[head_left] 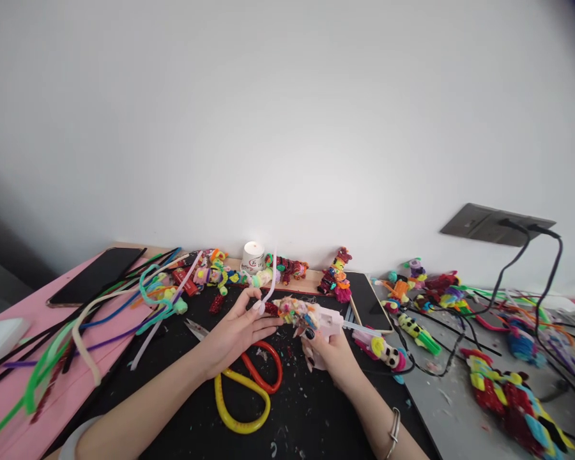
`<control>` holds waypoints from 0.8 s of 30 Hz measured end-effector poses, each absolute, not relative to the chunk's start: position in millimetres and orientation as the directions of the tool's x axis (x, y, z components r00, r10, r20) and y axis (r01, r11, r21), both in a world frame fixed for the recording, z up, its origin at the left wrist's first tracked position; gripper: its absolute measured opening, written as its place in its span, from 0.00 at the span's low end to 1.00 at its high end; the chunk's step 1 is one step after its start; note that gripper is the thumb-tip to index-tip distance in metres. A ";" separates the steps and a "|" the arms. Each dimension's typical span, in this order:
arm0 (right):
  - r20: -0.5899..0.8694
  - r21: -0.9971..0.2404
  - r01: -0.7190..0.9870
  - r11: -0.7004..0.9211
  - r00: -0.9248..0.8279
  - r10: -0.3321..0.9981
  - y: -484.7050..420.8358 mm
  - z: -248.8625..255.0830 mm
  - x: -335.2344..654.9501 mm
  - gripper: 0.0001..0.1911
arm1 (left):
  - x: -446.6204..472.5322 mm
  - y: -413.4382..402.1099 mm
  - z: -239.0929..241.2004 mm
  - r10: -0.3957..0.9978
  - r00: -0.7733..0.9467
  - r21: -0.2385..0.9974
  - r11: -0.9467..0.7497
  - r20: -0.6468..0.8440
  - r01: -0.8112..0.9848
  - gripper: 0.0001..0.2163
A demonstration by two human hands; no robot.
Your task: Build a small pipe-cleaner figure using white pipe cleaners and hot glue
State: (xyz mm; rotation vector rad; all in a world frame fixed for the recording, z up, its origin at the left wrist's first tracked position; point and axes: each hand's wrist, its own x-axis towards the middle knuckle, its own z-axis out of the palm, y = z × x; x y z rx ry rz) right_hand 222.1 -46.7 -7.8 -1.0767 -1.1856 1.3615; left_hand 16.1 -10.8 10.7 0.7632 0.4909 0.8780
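Note:
My right hand (328, 351) is wrapped round a white glue gun (329, 319), and a clear glue stick (361, 328) pokes out of its back end. Multicoloured fuzz and glue bits (297, 312) cover the gun's front, which points left toward my other hand. Thumb and fingertips of my left hand (234, 329) pinch a pale lilac pipe cleaner (271, 287) that stands upward. A dark red glittery piece (271, 308) shows right by those fingertips; whether I hold it too is unclear. Below my hands lie scissors (242, 421) with one yellow and one red handle loop, blades partly under my left forearm.
Loose pipe cleaners (81, 338) and a phone (98, 276) lie at left on a pink board (9, 409). Along the wall are pipe-cleaner figures (336, 278), a paper cup (253, 257) and a second phone (371, 300). Black cables (549, 287) run from the wall socket (479, 223) across the right side.

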 end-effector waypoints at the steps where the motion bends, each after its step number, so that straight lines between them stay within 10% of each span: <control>1: -0.033 -0.988 -0.149 -0.051 -0.122 0.992 -47.4 -7.7 220.5 0.22 | 16.4 -10.9 10.2 0.829 0.555 0.767 0.402 -0.073 -0.500 0.08; 24: -0.124 -0.989 -0.073 -0.131 -0.096 0.988 -48.5 -12.0 214.2 0.20 | 18.7 -13.4 14.0 0.826 0.560 0.787 0.390 -0.068 -0.479 0.07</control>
